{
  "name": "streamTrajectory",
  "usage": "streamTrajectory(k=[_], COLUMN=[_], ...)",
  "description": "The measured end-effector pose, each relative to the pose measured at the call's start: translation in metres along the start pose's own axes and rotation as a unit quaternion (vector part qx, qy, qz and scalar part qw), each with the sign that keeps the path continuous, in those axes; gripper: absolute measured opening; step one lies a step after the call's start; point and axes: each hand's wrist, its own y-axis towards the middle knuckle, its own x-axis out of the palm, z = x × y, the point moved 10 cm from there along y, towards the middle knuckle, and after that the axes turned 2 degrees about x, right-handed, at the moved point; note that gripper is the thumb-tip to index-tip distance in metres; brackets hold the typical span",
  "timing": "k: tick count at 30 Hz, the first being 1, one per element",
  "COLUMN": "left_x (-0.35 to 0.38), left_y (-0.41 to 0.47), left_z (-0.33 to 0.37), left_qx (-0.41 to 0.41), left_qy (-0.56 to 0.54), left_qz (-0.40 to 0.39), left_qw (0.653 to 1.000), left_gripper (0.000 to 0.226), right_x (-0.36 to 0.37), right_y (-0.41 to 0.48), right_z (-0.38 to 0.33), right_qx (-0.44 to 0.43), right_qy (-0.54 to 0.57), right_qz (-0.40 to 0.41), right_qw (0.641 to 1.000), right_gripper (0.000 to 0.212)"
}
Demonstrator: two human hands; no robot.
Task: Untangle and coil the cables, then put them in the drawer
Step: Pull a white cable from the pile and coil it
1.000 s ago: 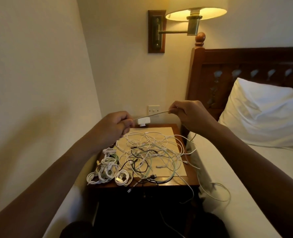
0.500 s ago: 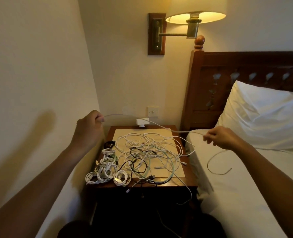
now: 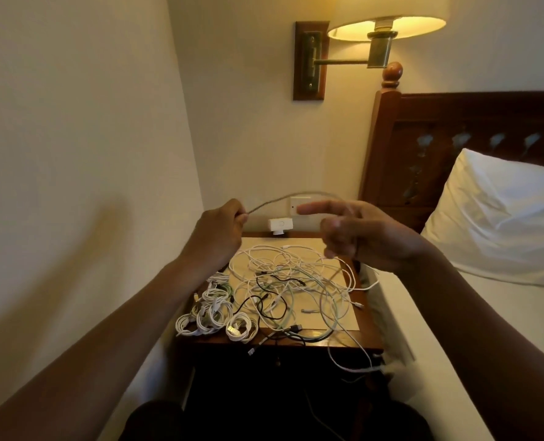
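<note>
While the left hand (image 3: 215, 237) is curled into a fist that pinches one end of a white cable (image 3: 265, 203) between thumb and fingers, the right hand (image 3: 369, 237) hangs at its three o'clock, smeared by motion. Its forefinger is stretched out toward nine o'clock and its lower fingers are bent. The cable arcs up from the left fist and over to the right hand, but the blur hides whether that hand has hold of it. Both hands hover above the far edge of a wooden bedside table (image 3: 369, 342), whose top carries a beige mat (image 3: 343, 323). Spread over the mat lies the tangle of cables (image 3: 289, 281), mostly white with a few black strands, and one white loop spills off the table's front edge at five o'clock. At the tabletop's seven o'clock sit the coiled cables (image 3: 213, 316), small white bundles packed close together. A white charger plug (image 3: 280, 225) stands at the table's twelve o'clock edge, just below a wall socket (image 3: 296, 205). Above, at twelve o'clock in the view, a lit wall lamp (image 3: 388, 23) juts out on a brass arm. A dark wooden headboard (image 3: 455, 138) and a white pillow (image 3: 503, 218) fill the three o'clock side, above a white bed sheet (image 3: 455, 345).
</note>
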Motion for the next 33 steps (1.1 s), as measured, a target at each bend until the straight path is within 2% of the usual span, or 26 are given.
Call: streamTrajectory(k=[2,4,5,6,7,8,9,10,11,13,15,17,20,21,22,23,24,26,27,30,33], left_x=[-0.001,0.002,0.005,0.01,0.017,0.022,0.022,0.019,0.015,0.01,0.009,0.009,0.016,0.022,0.029,0.037,0.043,0.044,0.042,0.03,0.014], left_y=[-0.003,-0.006,-0.009,-0.013,-0.018,-0.022,-0.022,-0.02,-0.017,-0.007,0.0,0.001,-0.008,-0.015,-0.022,-0.031,-0.039,-0.049,-0.05,-0.05,-0.036], left_z=[-0.031,-0.05,-0.055,-0.06,-0.059,-0.051,-0.038,-0.025,-0.013,-0.001,0.001,0.001,0.018,0.028,0.036,0.042,0.047,0.05,0.05,0.06,0.062], left_qx=[-0.05,-0.095,-0.121,-0.158,-0.197,-0.227,-0.228,-0.212,-0.192,-0.164,-0.155,-0.132,-0.059,-0.026,-0.003,0.001,-0.011,-0.047,-0.054,-0.046,-0.056], left_qy=[0.025,0.035,-0.007,-0.119,-0.286,-0.448,-0.561,-0.625,-0.658,-0.682,-0.675,-0.616,-0.417,-0.359,-0.336,-0.354,-0.403,-0.517,-0.549,-0.603,-0.668], left_qz=[-0.014,-0.053,-0.078,-0.103,-0.125,-0.14,-0.149,-0.151,-0.143,-0.099,-0.047,-0.015,-0.044,-0.083,-0.129,-0.175,-0.212,-0.242,-0.244,-0.265,-0.212], left_qw=[0.998,0.993,0.99,0.975,0.929,0.853,0.782,0.736,0.714,0.706,0.72,0.777,0.906,0.929,0.933,0.919,0.89,0.82,0.798,0.751,0.711], left_gripper=[0.02,0.034,0.04,0.042,0.04,0.036,0.03,0.025,0.022,0.02,0.022,0.024,0.028,0.026,0.025,0.027,0.031,0.038,0.04,0.031,0.03], right_x=[-0.019,-0.04,-0.051,-0.063,-0.072,-0.079,-0.081,-0.076,-0.064,-0.028,0.019,0.058,0.085,0.085,0.077,0.066,0.051,0.024,0.013,-0.003,0.001], right_y=[-0.001,-0.002,-0.003,-0.004,-0.006,-0.009,-0.01,-0.008,-0.005,0.003,0.008,0.009,0.007,0.007,0.008,0.009,0.01,0.013,0.015,0.021,0.023], right_z=[0.006,0.02,0.027,0.033,0.037,0.041,0.046,0.054,0.063,0.082,0.086,0.069,0.022,0.003,-0.014,-0.03,-0.043,-0.053,-0.049,-0.011,0.041], right_qx=[0.012,0.045,0.06,0.068,0.071,0.073,0.08,0.094,0.112,0.135,0.12,0.074,0.007,-0.013,-0.032,-0.048,-0.06,-0.073,-0.07,-0.048,0.002], right_qy=[0.009,-0.097,-0.167,-0.229,-0.277,-0.316,-0.352,-0.388,-0.424,-0.477,-0.495,-0.507,-0.529,-0.533,-0.536,-0.538,-0.538,-0.527,-0.518,-0.468,-0.392], right_qz=[0.053,0.138,0.18,0.22,0.255,0.281,0.288,0.275,0.245,0.171,0.105,0.068,0.078,0.101,0.132,0.166,0.197,0.232,0.236,0.228,0.218], right_qw=[0.999,0.985,0.967,0.946,0.924,0.903,0.887,0.875,0.865,0.851,0.854,0.856,0.845,0.84,0.833,0.825,0.818,0.814,0.82,0.853,0.894], right_gripper=[0.05,0.042,0.038,0.033,0.03,0.029,0.028,0.027,0.026,0.024,0.025,0.027,0.025,0.024,0.023,0.023,0.022,0.019,0.018,0.021,0.028])
